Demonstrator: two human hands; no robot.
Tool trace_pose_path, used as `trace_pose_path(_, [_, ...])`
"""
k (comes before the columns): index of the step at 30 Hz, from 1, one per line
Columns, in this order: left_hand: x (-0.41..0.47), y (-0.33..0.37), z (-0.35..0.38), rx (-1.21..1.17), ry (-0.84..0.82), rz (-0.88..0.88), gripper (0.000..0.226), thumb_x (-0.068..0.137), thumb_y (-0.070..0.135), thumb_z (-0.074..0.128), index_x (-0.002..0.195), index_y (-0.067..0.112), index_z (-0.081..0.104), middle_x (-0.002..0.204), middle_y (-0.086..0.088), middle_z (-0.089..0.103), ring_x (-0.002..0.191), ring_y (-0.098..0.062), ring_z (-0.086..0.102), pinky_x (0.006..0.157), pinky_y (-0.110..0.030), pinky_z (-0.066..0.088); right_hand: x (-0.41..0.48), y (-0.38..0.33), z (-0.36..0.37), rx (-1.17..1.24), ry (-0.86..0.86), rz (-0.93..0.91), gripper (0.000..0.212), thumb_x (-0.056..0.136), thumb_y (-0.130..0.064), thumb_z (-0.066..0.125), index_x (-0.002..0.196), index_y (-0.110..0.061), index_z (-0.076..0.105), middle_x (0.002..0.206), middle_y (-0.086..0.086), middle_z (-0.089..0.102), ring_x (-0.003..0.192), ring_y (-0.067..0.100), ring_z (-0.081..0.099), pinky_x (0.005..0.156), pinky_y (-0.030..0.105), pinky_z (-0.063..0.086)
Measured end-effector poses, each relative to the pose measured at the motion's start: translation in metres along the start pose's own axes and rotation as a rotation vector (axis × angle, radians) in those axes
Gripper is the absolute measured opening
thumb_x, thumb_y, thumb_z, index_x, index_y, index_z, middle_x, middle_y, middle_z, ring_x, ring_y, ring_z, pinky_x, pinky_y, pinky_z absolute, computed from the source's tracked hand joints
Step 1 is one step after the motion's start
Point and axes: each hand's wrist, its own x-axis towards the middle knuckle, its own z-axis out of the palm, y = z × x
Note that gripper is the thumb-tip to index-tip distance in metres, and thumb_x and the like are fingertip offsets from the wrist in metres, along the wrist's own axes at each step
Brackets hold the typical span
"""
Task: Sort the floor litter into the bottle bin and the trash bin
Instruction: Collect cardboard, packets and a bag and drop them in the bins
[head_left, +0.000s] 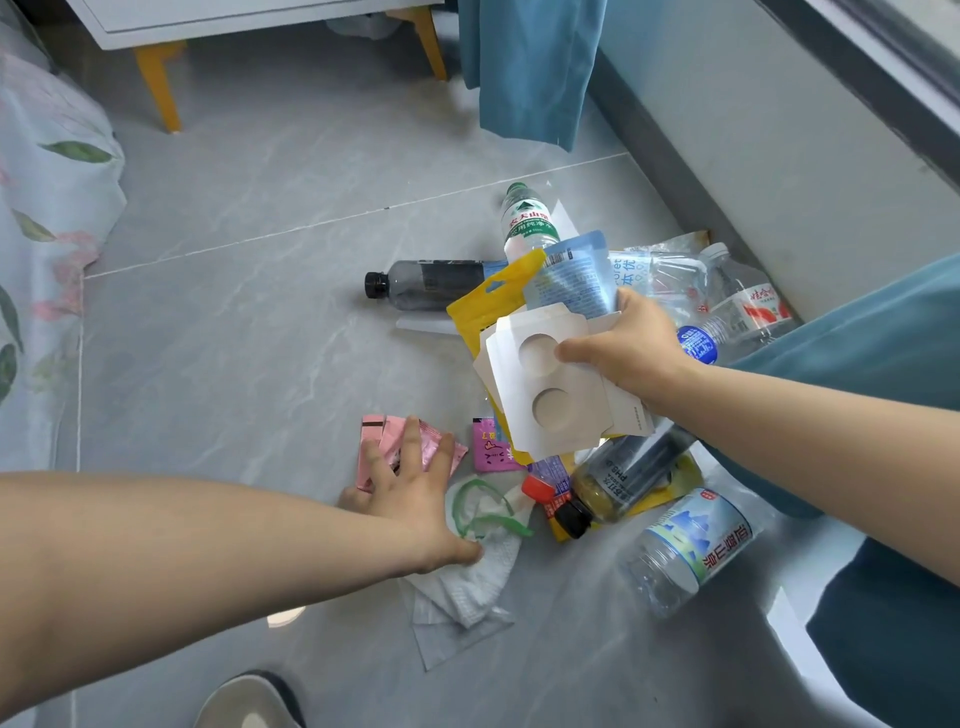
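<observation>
Right hand (623, 348) grips a stack of white two-hole cardboard sheet (545, 410), pale-blue foil pouch (571, 280) and yellow plastic pouch (480, 306), likely batching trash for one trip. Left hand (410, 493), fingers spread and empty, touches pink foil wrappers (389, 439) at its 12 o'clock. Clear plastic bottles (691, 551) lie 12 to 5 o'clock of the right hand. Bins unseen.

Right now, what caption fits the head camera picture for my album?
Right hand grips flat white cardboard with two round holes; left hand spreads over pink plastic wrappers on grey floor.

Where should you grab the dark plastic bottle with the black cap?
Probably the dark plastic bottle is best gripped round its body near the black cap, from above. It lies flat on the grey floor, cap pointing left, its other end under the yellow pouch.
</observation>
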Motion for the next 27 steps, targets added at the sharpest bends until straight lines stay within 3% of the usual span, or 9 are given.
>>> trace_pose_path(5, [0.004, -0.006, -0.008, -0.023, 0.081, 0.032, 0.102, 0.058, 0.059, 0.074, 0.14, 0.045, 0.015, 0.153, 0.006, -0.005, 0.138, -0.04, 0.001, 0.098, -0.051, 0.035, -0.002, 0.001, 0.003, -0.007, -0.007, -0.008, 0.04, 0.069, -0.014, 0.078, 0.104, -0.019, 0.06, 0.093, 0.001, 0.069, 0.077, 0.015, 0.066, 0.066, 0.03, 0.056])
trace_pose_path(8, [0.007, -0.012, -0.011, -0.012, 0.138, 0.073, 0.089, 0.06, 0.054, 0.072, 0.134, 0.041, 0.025, 0.148, 0.006, 0.007, 0.131, -0.038, 0.014, 0.092, -0.044, 0.038, -0.004, -0.001, 0.004, 0.003, -0.001, -0.026, 0.038, 0.071, -0.012, 0.077, 0.102, -0.02, 0.057, 0.09, 0.001, 0.068, 0.072, 0.013, 0.065, 0.063, 0.027, 0.054])
trace_pose_path(13, [0.01, -0.016, -0.019, 0.013, 0.155, 0.089, 0.079, 0.065, 0.05, 0.071, 0.132, 0.037, 0.031, 0.142, 0.003, 0.016, 0.123, -0.033, 0.024, 0.088, -0.039, 0.041, -0.007, -0.004, 0.005, -0.002, 0.011, -0.043, 0.037, 0.07, -0.013, 0.076, 0.1, -0.022, 0.057, 0.089, 0.0, 0.068, 0.078, 0.018, 0.067, 0.071, 0.034, 0.057])
trace_pose_path(21, [0.015, -0.015, -0.024, -0.038, 0.107, 0.092, 0.048, 0.072, 0.034, 0.068, 0.11, 0.023, 0.041, 0.116, -0.005, 0.026, 0.093, -0.027, 0.031, 0.083, -0.034, 0.045, -0.01, -0.003, 0.003, -0.005, 0.022, -0.05, 0.04, 0.07, -0.012, 0.077, 0.105, -0.019, 0.059, 0.091, 0.001, 0.068, 0.075, 0.015, 0.067, 0.063, 0.029, 0.055])
trace_pose_path(27, [0.018, -0.018, -0.023, -0.065, 0.076, 0.097, 0.042, 0.074, 0.033, 0.068, 0.106, 0.019, 0.044, 0.115, -0.008, 0.028, 0.095, -0.032, 0.041, 0.086, -0.037, 0.046, -0.008, -0.003, 0.006, -0.029, 0.019, -0.054, 0.039, 0.07, -0.015, 0.077, 0.104, -0.02, 0.057, 0.091, 0.002, 0.068, 0.075, 0.014, 0.066, 0.063, 0.03, 0.055])
